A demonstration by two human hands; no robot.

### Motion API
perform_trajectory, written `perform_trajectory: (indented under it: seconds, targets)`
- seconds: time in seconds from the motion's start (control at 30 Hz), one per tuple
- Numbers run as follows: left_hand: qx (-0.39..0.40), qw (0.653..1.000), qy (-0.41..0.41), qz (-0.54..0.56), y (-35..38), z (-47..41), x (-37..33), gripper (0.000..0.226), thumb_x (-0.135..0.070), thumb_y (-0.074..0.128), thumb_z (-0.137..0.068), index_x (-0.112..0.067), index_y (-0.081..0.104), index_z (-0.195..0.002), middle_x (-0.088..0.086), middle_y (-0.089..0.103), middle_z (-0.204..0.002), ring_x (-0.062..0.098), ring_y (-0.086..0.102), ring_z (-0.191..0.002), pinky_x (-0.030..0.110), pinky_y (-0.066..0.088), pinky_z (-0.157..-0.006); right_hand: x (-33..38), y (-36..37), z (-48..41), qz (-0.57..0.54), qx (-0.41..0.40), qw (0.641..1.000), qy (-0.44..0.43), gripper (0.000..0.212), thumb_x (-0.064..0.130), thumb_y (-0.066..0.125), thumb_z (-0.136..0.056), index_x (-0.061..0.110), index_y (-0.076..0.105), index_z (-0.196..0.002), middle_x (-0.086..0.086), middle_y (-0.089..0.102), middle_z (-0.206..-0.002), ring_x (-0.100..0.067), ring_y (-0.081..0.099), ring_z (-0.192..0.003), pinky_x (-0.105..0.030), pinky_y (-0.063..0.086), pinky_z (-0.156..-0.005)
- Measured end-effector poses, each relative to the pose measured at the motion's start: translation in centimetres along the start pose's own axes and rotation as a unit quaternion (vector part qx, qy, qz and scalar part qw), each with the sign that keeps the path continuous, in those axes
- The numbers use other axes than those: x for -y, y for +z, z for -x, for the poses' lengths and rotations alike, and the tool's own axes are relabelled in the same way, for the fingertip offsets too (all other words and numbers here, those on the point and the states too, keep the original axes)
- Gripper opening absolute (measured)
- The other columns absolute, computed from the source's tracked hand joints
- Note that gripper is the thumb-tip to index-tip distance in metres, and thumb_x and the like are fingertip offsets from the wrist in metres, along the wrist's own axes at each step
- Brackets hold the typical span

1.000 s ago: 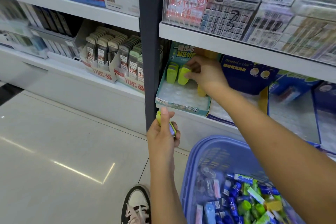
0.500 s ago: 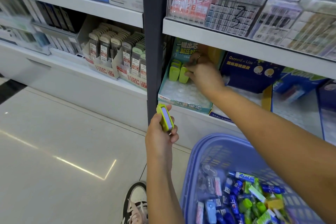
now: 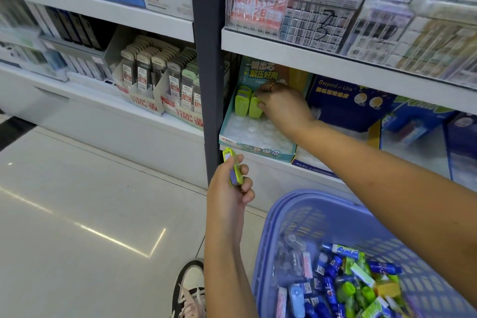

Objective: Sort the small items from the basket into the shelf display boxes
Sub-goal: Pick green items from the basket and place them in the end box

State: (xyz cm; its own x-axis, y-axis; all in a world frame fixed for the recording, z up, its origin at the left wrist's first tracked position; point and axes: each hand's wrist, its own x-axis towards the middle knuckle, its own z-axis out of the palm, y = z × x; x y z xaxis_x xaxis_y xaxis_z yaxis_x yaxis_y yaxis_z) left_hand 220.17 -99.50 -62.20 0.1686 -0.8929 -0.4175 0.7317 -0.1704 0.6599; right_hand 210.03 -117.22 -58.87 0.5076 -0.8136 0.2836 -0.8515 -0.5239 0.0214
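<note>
My left hand (image 3: 227, 191) grips a small yellow-green and purple item (image 3: 233, 168) in front of the dark shelf post, below the shelf edge. My right hand (image 3: 284, 106) reaches into the teal display box (image 3: 258, 150) on the lower shelf. Its fingertips pinch a lime-green item (image 3: 254, 109) standing at the back of the box, right beside another green item (image 3: 240, 104). A purple basket (image 3: 291, 217) at the lower right holds several blue, green and white small items (image 3: 348, 286).
A dark upright post (image 3: 209, 85) divides the shelving. Blue display boxes (image 3: 346, 103) stand to the right of the teal one. Boxes of pencil-lead packs (image 3: 160, 77) fill the left shelf. My shoe (image 3: 189, 289) stands on the tiled floor beside the basket.
My right hand has carried the green item deeper into the teal box and stood it beside the first one. My left hand has turned its item slightly.
</note>
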Motion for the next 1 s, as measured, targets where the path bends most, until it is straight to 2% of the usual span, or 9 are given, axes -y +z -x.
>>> perform_trajectory:
  seconds: [0.13, 0.3, 0.4, 0.47, 0.53, 0.63, 0.77, 0.9, 1.0]
  targets:
    - [0.006, 1.0, 0.001, -0.004, -0.4, -0.4, 0.4, 0.024, -0.027, 0.046, -0.096, -0.011, 0.06, -0.106, -0.004, 0.05, -0.068, 0.007, 0.035, -0.049, 0.018, 0.026, -0.041, 0.1, 0.2, 0.8, -0.036, -0.019, 0.999, -0.021, 0.03, 0.015, 0.051, -0.092, 0.01, 0.062, -0.119, -0.013, 0.059, -0.121, -0.034, 0.055, -0.107, -0.038, 0.047, -0.082]
    - [0.008, 1.0, 0.017, -0.025, -0.6, -0.8, 0.9, 0.028, -0.027, 0.048, -0.096, -0.011, 0.065, -0.111, -0.004, 0.053, -0.074, 0.007, 0.039, -0.052, 0.017, 0.031, -0.043, -0.7, -0.1, 0.3, -0.074, 0.009, 0.996, 0.044, 0.026, 0.018, 0.054, -0.093, 0.009, 0.067, -0.114, -0.018, 0.061, -0.119, -0.035, 0.053, -0.111, -0.033, 0.043, -0.078]
    - [0.0, 0.998, 0.039, -0.041, -0.7, -0.9, 1.1, 0.029, -0.029, 0.052, -0.095, -0.013, 0.068, -0.113, -0.001, 0.053, -0.085, 0.008, 0.044, -0.058, 0.018, 0.036, -0.047, -0.5, 0.3, -0.4, -0.085, 0.049, 0.993, 0.07, 0.031, 0.021, 0.05, -0.093, 0.006, 0.062, -0.117, -0.015, 0.055, -0.121, -0.033, 0.052, -0.111, -0.03, 0.042, -0.082]
    - [-0.002, 0.998, 0.052, -0.042, -0.6, -0.8, 1.2, 0.029, -0.03, 0.054, -0.094, -0.014, 0.068, -0.114, 0.0, 0.054, -0.094, 0.009, 0.046, -0.062, 0.019, 0.039, -0.05, 0.2, 0.5, -0.6, -0.126, 0.033, 0.985, 0.109, 0.032, 0.027, 0.045, -0.092, 0.006, 0.055, -0.114, -0.016, 0.053, -0.114, -0.033, 0.054, -0.105, -0.033, 0.044, -0.081]
    - [0.001, 0.997, 0.06, -0.038, -0.6, -0.8, 1.1, 0.028, -0.03, 0.054, -0.095, -0.014, 0.069, -0.113, 0.0, 0.056, -0.102, 0.01, 0.046, -0.064, 0.02, 0.042, -0.053, 0.9, 0.6, -0.4, -0.12, 0.007, 0.985, 0.123, 0.024, 0.023, 0.041, -0.095, 0.008, 0.051, -0.113, -0.019, 0.056, -0.111, -0.035, 0.057, -0.097, -0.037, 0.044, -0.074]
    - [0.008, 0.998, 0.061, -0.015, -0.3, -0.5, 0.9, 0.035, -0.037, 0.059, -0.088, -0.011, 0.07, -0.109, 0.001, 0.061, -0.094, 0.01, 0.052, -0.065, 0.021, 0.047, -0.055, 1.1, 0.4, 0.3, -0.058, 0.021, 0.994, 0.089, 0.027, 0.013, 0.039, -0.096, 0.008, 0.049, -0.12, -0.02, 0.054, -0.121, -0.036, 0.057, -0.101, -0.038, 0.045, -0.076]
    - [0.005, 0.997, 0.075, 0.011, 0.3, -0.1, 0.6, 0.045, -0.043, 0.061, -0.077, -0.007, 0.068, -0.102, 0.003, 0.067, -0.081, 0.012, 0.062, -0.069, 0.022, 0.053, -0.061, 0.7, 0.9, 1.1, -0.02, 0.043, 0.997, 0.059, 0.052, -0.002, 0.041, -0.091, 0.013, 0.034, -0.14, -0.014, 0.03, -0.148, -0.038, 0.053, -0.111, -0.038, 0.048, -0.082]
    - [-0.006, 0.996, 0.085, 0.028, 0.4, 0.0, 0.5, 0.035, -0.036, 0.051, -0.093, -0.006, 0.067, -0.101, 0.008, 0.071, -0.086, 0.016, 0.069, -0.078, 0.023, 0.055, -0.065, 0.6, 1.0, 1.2, 0.016, 0.003, 0.999, 0.037, 0.037, 0.0, 0.04, -0.091, 0.005, 0.05, -0.126, -0.017, 0.047, -0.129, -0.035, 0.049, -0.113, -0.037, 0.044, -0.085]
    - [-0.009, 0.995, 0.087, 0.037, 0.3, -0.2, 0.3, 0.033, -0.031, 0.047, -0.098, -0.005, 0.066, -0.103, 0.01, 0.073, -0.089, 0.021, 0.072, -0.084, 0.024, 0.056, -0.066, 0.5, 0.7, 0.8, -0.012, 0.03, 0.998, 0.047, 0.031, 0.007, 0.043, -0.093, 0.007, 0.05, -0.124, -0.016, 0.047, -0.126, -0.032, 0.048, -0.115, -0.037, 0.044, -0.087]
